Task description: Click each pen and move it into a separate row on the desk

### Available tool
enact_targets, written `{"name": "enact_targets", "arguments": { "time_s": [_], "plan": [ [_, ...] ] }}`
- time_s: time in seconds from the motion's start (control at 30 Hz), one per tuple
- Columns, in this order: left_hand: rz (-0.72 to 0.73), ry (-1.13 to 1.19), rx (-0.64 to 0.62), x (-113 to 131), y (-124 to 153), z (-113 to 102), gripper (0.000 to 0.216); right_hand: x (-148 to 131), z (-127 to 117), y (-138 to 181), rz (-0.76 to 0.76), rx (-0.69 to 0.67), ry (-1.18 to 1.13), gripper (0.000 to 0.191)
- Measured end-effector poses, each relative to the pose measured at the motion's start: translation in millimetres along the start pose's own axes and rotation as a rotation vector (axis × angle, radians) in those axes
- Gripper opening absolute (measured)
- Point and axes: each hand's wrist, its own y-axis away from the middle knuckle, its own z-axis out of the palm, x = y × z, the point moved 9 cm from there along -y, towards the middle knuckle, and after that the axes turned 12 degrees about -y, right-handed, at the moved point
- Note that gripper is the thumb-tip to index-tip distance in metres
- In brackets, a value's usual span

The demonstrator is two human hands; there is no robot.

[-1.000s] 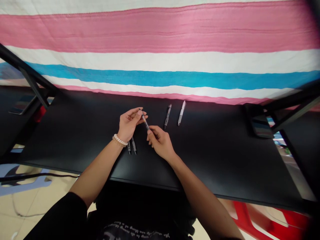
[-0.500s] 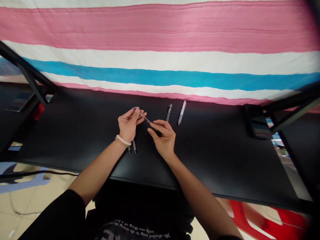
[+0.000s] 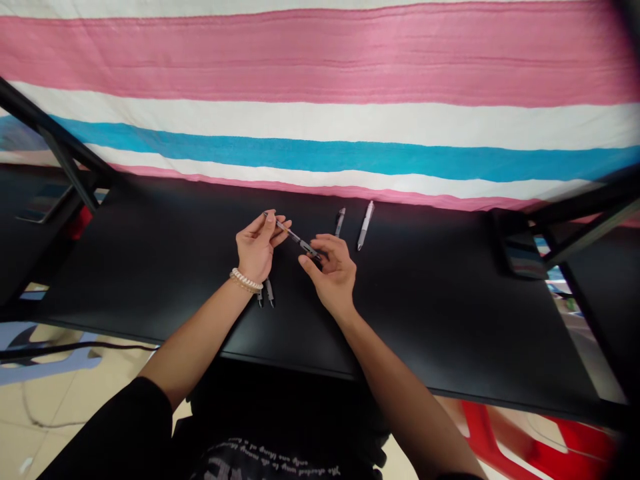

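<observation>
My left hand (image 3: 257, 245) pinches one end of a slim pen (image 3: 290, 233) between thumb and fingers. That pen slants down to the right, its clip end lying between the thumb and fingers of my right hand (image 3: 333, 270). My right hand's fingers curl loosely about this end. Beyond my right hand, a dark grey pen (image 3: 340, 223) rests on the black table (image 3: 425, 293). Beside it lies a white and grey pen (image 3: 365, 227). Two more pens (image 3: 271, 293) stick out from under my left wrist, partly hidden.
A striped cloth (image 3: 320, 120) hangs along the table's back edge. A dark phone-like slab (image 3: 520, 243) lies at the right end, near a black metal frame (image 3: 590, 213). Another frame (image 3: 65, 157) stands on the left. A red stool (image 3: 480, 427) is below the front right edge.
My right hand has shifted slightly right and its fingers have spread, so more of the pen with its clip now shows. My left hand has barely moved.
</observation>
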Motion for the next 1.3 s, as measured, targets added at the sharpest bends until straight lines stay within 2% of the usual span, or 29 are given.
{"name": "enact_targets", "arguments": {
  "time_s": [0.1,0.2,0.33,0.47,0.57,0.73,0.8,0.9,0.97,1.03,1.1,1.3],
  "plan": [
    [0.013,-0.026,0.014,0.7,1.5,-0.7,0.035,9.2,-1.6,0.3,0.112,0.035,-0.033,0.024],
    [0.035,-0.038,0.020,3.9,3.1,0.1,0.035,2.2,-4.0,-0.9,0.027,0.061,-0.037,0.026],
    [0.037,-0.024,0.032,4.9,1.1,-2.2,0.036,9.6,-2.6,-0.6,0.102,0.033,-0.029,0.023],
    [0.058,-0.011,0.121,5.4,-6.7,-17.1,0.035,-1.9,-10.3,-0.4,-0.007,0.101,-0.030,0.012],
    [0.064,0.001,0.172,4.4,-8.6,-23.8,0.034,-4.0,-12.5,-0.3,-0.012,0.122,-0.074,0.009],
    [-0.020,0.011,0.040,-6.6,0.9,-3.1,0.035,-8.2,-10.4,1.3,-0.047,0.108,0.015,0.015],
    [-0.038,0.028,0.021,-8.9,4.4,1.4,0.035,-2.1,-11.1,2.1,0.007,0.117,0.035,0.019],
    [-0.033,0.035,0.022,-8.2,4.9,1.6,0.036,8.9,-8.9,3.1,0.090,0.092,0.033,0.027],
    [-0.027,0.023,0.036,-7.0,3.3,-0.9,0.035,4.1,-5.6,3.1,0.012,0.049,0.102,0.032],
    [-0.020,0.006,0.049,-5.9,1.8,-3.4,0.035,-1.2,-3.1,3.7,-0.062,0.014,0.195,0.028],
    [-0.013,-0.002,0.053,-5.0,0.9,-4.6,0.035,-1.2,-3.3,4.0,-0.063,0.004,0.240,0.021],
    [-0.018,0.028,0.038,-4.1,1.9,-2.3,0.035,-5.6,-0.4,5.4,-0.073,-0.015,0.266,0.025]
  ]
}}
